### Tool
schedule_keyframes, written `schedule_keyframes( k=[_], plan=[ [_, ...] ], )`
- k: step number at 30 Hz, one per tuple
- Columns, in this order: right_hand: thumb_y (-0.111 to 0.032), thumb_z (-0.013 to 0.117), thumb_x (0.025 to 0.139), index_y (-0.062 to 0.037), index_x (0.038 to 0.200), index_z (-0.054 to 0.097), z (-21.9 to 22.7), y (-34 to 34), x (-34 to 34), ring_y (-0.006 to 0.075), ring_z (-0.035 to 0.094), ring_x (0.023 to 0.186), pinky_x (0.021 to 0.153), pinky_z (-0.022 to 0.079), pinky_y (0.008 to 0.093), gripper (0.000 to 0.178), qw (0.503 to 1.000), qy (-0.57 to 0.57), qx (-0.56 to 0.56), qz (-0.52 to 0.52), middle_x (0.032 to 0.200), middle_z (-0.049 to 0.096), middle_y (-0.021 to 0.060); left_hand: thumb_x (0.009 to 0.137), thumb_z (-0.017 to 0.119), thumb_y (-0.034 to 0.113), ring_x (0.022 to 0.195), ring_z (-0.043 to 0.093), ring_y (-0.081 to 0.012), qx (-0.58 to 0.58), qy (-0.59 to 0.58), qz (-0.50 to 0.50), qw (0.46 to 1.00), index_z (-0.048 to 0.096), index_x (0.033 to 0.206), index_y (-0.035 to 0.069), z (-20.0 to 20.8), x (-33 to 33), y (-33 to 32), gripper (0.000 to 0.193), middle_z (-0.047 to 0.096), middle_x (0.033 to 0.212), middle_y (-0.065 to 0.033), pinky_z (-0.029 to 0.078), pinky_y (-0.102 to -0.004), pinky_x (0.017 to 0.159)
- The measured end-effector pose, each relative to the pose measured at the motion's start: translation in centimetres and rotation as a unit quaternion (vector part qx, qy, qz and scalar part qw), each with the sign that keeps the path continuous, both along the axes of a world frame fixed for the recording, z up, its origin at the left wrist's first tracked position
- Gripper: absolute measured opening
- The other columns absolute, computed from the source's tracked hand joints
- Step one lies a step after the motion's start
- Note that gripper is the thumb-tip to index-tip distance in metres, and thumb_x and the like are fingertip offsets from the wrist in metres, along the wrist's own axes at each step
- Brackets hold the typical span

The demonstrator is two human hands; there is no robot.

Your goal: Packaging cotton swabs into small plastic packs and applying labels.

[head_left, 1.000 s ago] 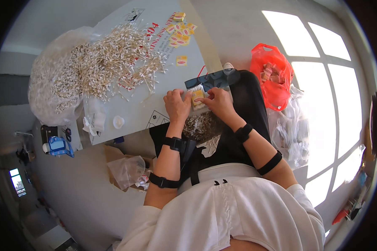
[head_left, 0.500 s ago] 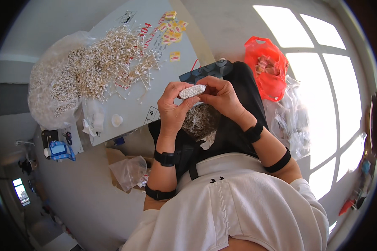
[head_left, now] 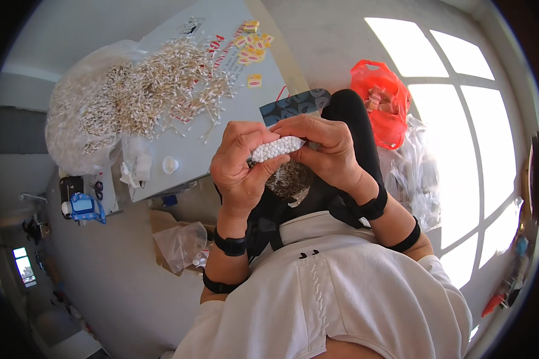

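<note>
Between my two hands is a tight bundle of cotton swabs (head_left: pixel 276 149), its white tips packed together and facing up toward me. My left hand (head_left: pixel 241 163) is closed round its left end, thumb along the near side. At the other end, the fingers and thumb of my right hand (head_left: pixel 328 149) pinch the bundle, and a bit of clear wrap seems to show there. Below my hands, over my lap, lies a heap of cotton swabs (head_left: pixel 288 179), partly covered by the hands. Whether it sits in a container I cannot tell.
Loose cotton swabs (head_left: pixel 156 87) spill from a large clear bag (head_left: pixel 63 128) over the grey table (head_left: pixel 191 161). Small yellow labels (head_left: pixel 254 80) lie at its far side. A red plastic bag (head_left: pixel 365 78) with small packs stands at right, beside clear bags (head_left: pixel 422 173). An open carton (head_left: pixel 161 222) is lower left.
Both hands have come slightly closer with the bundle and look larger. The view has shifted a little. The bundle stays held between both hands.
</note>
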State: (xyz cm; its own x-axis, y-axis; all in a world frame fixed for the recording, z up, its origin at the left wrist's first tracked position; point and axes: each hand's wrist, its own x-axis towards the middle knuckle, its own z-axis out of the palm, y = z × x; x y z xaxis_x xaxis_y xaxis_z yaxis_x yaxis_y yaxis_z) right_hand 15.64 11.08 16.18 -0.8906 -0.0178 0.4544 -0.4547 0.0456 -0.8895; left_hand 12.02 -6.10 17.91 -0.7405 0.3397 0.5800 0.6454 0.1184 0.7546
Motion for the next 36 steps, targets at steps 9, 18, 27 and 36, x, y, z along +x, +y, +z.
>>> schedule_keyframes(
  k=[9, 18, 27, 36],
  plan=[
    [0.009, 0.061, 0.085, 0.0065, 0.116, 0.063, 0.7, -0.7, 0.8, 0.0136, 0.065, 0.09, 0.082, 0.052, 0.0245, 0.031, 0.96, -0.123, -0.224, 0.118, 0.104, 0.068, 0.0097, 0.068, 0.083, 0.009, 0.087, 0.059, -0.0233, -0.001, 0.029, -0.015, 0.999, 0.069, 0.094, 0.003, -0.2, 0.0, -0.7, 0.03, 0.065, 0.091, -0.0073, 0.049, -0.033, 0.077],
    [0.002, 0.06, 0.088, 0.0088, 0.118, 0.063, 0.7, -0.3, 0.7, 0.011, 0.065, 0.086, 0.081, 0.053, 0.0243, 0.031, 0.944, -0.186, -0.248, 0.117, 0.101, 0.069, 0.0103, 0.075, 0.081, 0.011, 0.106, 0.061, -0.0266, 0.065, -0.037, -0.015, 0.997, 0.07, 0.097, 0.004, -1.6, -0.2, -0.2, 0.026, 0.067, 0.099, -0.0076, 0.048, -0.037, 0.092],
    [0.003, 0.062, 0.087, 0.0069, 0.111, 0.067, 0.5, -0.7, 0.6, 0.0114, 0.065, 0.087, 0.079, 0.055, 0.0247, 0.025, 0.944, -0.167, -0.275, 0.076, 0.104, 0.07, 0.011, 0.077, 0.079, 0.006, 0.103, 0.062, -0.0214, 0.074, -0.058, -0.042, 0.995, 0.069, 0.1, 0.002, -1.7, 0.0, 0.1, 0.025, 0.065, 0.107, -0.0097, 0.051, -0.0334, 0.088],
    [-0.002, 0.069, 0.087, 0.0046, 0.11, 0.068, 0.1, -0.7, 0.7, 0.0081, 0.064, 0.084, 0.075, 0.053, 0.0214, 0.024, 0.947, -0.185, -0.255, 0.066, 0.101, 0.07, 0.0074, 0.077, 0.079, 0.005, 0.101, 0.062, -0.0198, 0.083, -0.094, -0.05, 0.991, 0.069, 0.103, 0.002, -1.8, 0.2, -0.1, 0.028, 0.065, 0.106, -0.0099, 0.051, -0.0312, 0.087]
  ],
)
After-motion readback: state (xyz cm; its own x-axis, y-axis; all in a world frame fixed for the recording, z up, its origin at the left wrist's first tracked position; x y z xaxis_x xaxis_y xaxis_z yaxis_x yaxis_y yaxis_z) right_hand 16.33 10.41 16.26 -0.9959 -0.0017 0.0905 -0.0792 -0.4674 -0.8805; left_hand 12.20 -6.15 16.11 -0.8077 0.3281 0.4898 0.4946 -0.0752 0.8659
